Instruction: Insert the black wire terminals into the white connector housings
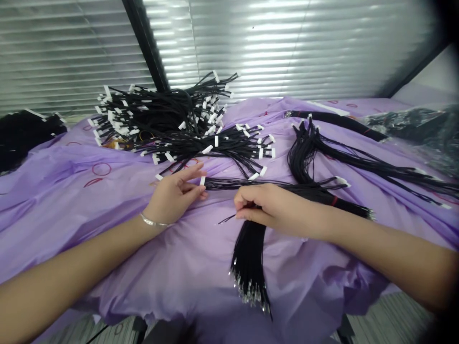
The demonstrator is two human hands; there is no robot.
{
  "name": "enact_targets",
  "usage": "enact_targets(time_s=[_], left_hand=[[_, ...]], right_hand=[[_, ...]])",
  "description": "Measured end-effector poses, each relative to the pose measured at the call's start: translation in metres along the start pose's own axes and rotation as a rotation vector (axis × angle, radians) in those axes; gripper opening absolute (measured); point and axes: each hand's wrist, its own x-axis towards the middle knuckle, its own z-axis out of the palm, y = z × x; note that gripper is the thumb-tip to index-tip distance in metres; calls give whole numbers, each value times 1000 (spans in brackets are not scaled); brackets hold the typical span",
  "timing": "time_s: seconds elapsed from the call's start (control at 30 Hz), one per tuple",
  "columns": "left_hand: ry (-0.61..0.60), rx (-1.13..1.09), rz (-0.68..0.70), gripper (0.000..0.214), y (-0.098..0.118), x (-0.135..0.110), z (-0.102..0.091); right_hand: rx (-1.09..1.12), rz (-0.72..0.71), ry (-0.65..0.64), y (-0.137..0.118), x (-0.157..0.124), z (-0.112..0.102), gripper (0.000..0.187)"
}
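Note:
My left hand (pixel 177 193) hovers at the end of a bundle of thin black wires, its index finger and thumb apart. A white connector (pixel 202 181) is right by those fingertips, at the left end of the wires. With its fingers pinched together, my right hand (pixel 260 204) holds a thin black wire (pixel 225 220) whose bare end sticks out to the left. Below this hand hangs a fanned bundle of black wires (pixel 250 260) with shiny metal terminals at the lower ends. Its upper part is hidden behind my right hand.
Behind my hands lies a big heap of black cables (pixel 154 114) with white connectors. More wire bundles (pixel 358 155) and a clear plastic bag (pixel 423 131) are at right. A dark pile (pixel 28 136) sits far left. Red rubber bands (pixel 101 169) dot the purple cloth (pixel 118 220).

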Motion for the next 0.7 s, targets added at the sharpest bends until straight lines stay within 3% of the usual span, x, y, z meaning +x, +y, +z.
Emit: enact_targets(time_s=[0.2, 0.37, 0.6, 0.7], left_hand=[[13, -15, -52, 65, -4, 9, -3], [-76, -147, -50, 33, 0, 0, -2], [-198, -530, -420, 21, 8, -16, 4], [-252, -600, -493, 24, 9, -16, 5]], right_hand=[[11, -145, 109, -7, 0, 12, 7], [-22, -15, 335, -7, 3, 15, 8], [2, 56, 373, -3, 10, 20, 15], [61, 117, 325, -1, 10, 21, 17]])
